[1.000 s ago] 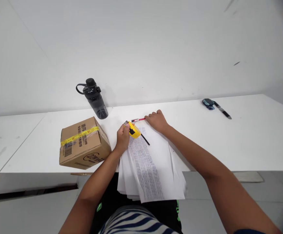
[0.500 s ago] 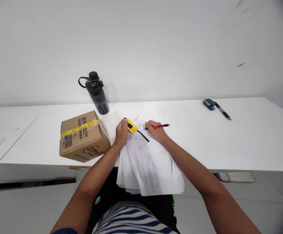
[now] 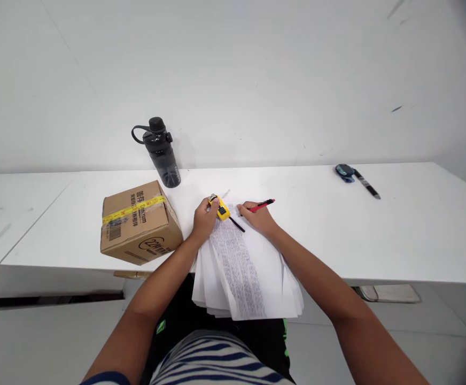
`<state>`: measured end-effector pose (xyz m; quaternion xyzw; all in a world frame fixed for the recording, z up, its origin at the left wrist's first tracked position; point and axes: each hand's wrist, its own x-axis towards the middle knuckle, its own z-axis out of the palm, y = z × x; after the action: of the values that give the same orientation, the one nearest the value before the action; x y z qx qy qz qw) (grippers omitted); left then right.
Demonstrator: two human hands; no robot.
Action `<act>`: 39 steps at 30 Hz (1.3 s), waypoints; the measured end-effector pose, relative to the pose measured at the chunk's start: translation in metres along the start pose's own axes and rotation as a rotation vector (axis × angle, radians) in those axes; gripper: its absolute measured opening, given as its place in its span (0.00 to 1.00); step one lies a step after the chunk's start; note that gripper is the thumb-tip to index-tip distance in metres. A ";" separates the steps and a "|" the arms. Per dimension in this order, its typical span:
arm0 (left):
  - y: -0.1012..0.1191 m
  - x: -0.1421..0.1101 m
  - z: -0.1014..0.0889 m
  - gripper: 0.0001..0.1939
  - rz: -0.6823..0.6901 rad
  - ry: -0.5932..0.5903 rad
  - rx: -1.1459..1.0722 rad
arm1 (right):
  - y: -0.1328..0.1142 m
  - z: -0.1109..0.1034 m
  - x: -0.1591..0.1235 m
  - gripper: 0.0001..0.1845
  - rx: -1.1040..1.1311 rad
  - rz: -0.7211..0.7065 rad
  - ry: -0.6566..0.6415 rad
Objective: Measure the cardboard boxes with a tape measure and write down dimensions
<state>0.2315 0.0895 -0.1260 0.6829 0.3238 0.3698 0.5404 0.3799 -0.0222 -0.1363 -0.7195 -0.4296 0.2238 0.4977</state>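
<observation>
My left hand [image 3: 205, 220] is closed around a small yellow tool [image 3: 223, 212] with a black panel, a shiny metal part near the thumb and a short black strap. I cannot make out its exact kind. Its strap hangs over a stack of papers [image 3: 271, 283] covered partly in dense handwriting. In my right hand [image 3: 258, 216] a red and black pen [image 3: 263, 205] is pinched, tilted to the right. The pen's point is down near the top of the top sheet, mostly hidden by my fingers. The papers overhang the table's front edge above my lap.
A taped cardboard box [image 3: 145, 214] stands left of my left forearm. Behind it is a dark water bottle [image 3: 164, 155] with a loop handle. At the right lie a dark blue rounded object [image 3: 344, 171] and a black marker [image 3: 366, 184] on the white table [image 3: 409, 230]. A wall rises behind.
My left hand and the yellow tool have shifted slightly right and turned a little. The pen is tilted more steeply, and the right hand has moved slightly left.
</observation>
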 end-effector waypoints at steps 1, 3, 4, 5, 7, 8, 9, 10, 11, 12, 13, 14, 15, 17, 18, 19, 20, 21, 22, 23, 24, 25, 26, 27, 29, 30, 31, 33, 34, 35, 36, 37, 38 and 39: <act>0.001 0.000 0.000 0.15 0.013 -0.001 -0.009 | 0.000 0.000 0.000 0.20 0.002 -0.001 -0.001; 0.003 -0.001 0.000 0.14 0.035 0.004 -0.029 | 0.000 0.000 0.000 0.20 0.004 -0.001 0.002; 0.004 -0.001 0.001 0.14 0.040 0.013 -0.039 | 0.000 0.000 0.000 0.20 0.004 0.001 0.010; 0.004 0.000 0.001 0.14 0.041 0.024 -0.051 | 0.001 0.000 0.000 0.20 0.004 0.003 0.020; 0.004 0.000 0.001 0.15 0.032 0.037 -0.077 | 0.002 0.001 0.000 0.21 0.005 0.007 0.029; 0.003 0.001 0.002 0.15 0.024 0.036 -0.090 | 0.002 0.001 0.000 0.21 0.007 0.008 0.025; 0.002 0.001 0.002 0.15 0.021 0.036 -0.100 | 0.003 0.001 0.000 0.21 0.009 0.007 0.020; 0.001 0.002 0.001 0.15 0.025 0.041 -0.104 | 0.003 0.001 0.001 0.21 0.012 0.007 0.016; 0.000 0.003 0.001 0.15 0.038 0.049 -0.099 | 0.003 0.001 0.001 0.20 0.014 0.006 0.015; -0.001 0.004 0.001 0.15 0.059 0.063 -0.091 | 0.004 0.001 0.001 0.20 0.016 0.005 0.017; -0.002 0.004 0.000 0.15 0.083 0.078 -0.084 | 0.004 0.000 0.001 0.20 0.018 0.004 0.020; -0.003 0.005 0.000 0.15 0.103 0.089 -0.085 | 0.003 0.000 0.001 0.20 0.020 0.003 0.022; -0.004 0.005 0.000 0.16 0.117 0.093 -0.095 | 0.003 0.000 0.001 0.20 0.023 0.003 0.024; -0.005 0.005 -0.001 0.16 0.121 0.078 -0.132 | 0.003 0.000 0.000 0.20 0.027 0.004 0.034; -0.005 0.005 -0.001 0.17 0.120 0.064 -0.146 | 0.003 0.000 0.000 0.20 0.028 0.004 0.042; -0.004 0.005 0.000 0.17 0.120 0.047 -0.156 | 0.003 0.000 0.000 0.20 0.028 0.005 0.050; -0.004 0.005 0.000 0.17 0.116 0.028 -0.167 | 0.003 0.000 0.000 0.20 0.028 0.004 0.055; -0.003 0.005 0.000 0.17 0.104 0.008 -0.187 | 0.002 0.000 0.000 0.20 0.029 0.003 0.053; -0.002 0.005 0.000 0.17 0.082 -0.011 -0.219 | 0.002 -0.001 0.000 0.21 0.030 0.000 0.046; 0.000 0.005 0.000 0.17 0.054 -0.028 -0.264 | 0.003 -0.001 0.000 0.21 0.030 -0.002 0.037; 0.001 0.005 0.000 0.18 0.023 -0.042 -0.318 | 0.003 -0.001 0.000 0.21 0.030 -0.004 0.030; 0.003 0.005 0.000 0.18 -0.008 -0.054 -0.372 | 0.003 -0.002 0.000 0.21 0.029 -0.003 0.027; 0.004 0.006 -0.001 0.18 -0.033 -0.067 -0.422 | 0.003 -0.002 0.000 0.21 0.025 -0.002 0.030; 0.006 0.006 -0.002 0.17 -0.052 -0.079 -0.463 | 0.003 -0.002 -0.001 0.21 0.021 -0.001 0.035; 0.007 0.006 -0.004 0.15 -0.075 -0.095 -0.515 | 0.003 -0.002 -0.002 0.22 0.011 0.000 0.046; 0.008 0.006 -0.005 0.14 -0.081 -0.095 -0.527 | 0.003 -0.001 -0.002 0.22 0.007 -0.001 0.050; 0.008 0.006 -0.005 0.13 -0.085 -0.090 -0.533 | 0.003 -0.001 -0.003 0.22 0.004 -0.003 0.055; 0.010 0.005 -0.005 0.13 -0.086 -0.075 -0.529 | 0.003 0.000 -0.004 0.21 -0.002 -0.004 0.079; 0.010 0.004 -0.005 0.13 -0.087 -0.071 -0.524 | 0.003 0.000 -0.004 0.21 -0.004 -0.003 0.094; 0.011 0.003 -0.005 0.13 -0.087 -0.072 -0.516 | 0.003 0.000 -0.004 0.21 -0.006 0.000 0.108; 0.012 0.003 -0.005 0.13 -0.088 -0.074 -0.510 | 0.004 0.000 -0.004 0.20 -0.008 0.003 0.116; 0.012 0.002 -0.005 0.13 -0.089 -0.080 -0.506 | 0.004 0.000 -0.003 0.20 -0.009 0.005 0.118; 0.013 0.002 -0.004 0.13 -0.089 -0.085 -0.504 | 0.004 0.000 -0.003 0.20 -0.010 0.007 0.114; 0.013 0.002 -0.004 0.13 -0.089 -0.090 -0.506 | 0.004 -0.001 -0.003 0.20 -0.011 0.007 0.107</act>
<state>0.2292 0.0906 -0.1127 0.5269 0.2266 0.3841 0.7235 0.3807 -0.0252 -0.1399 -0.7346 -0.4010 0.1846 0.5152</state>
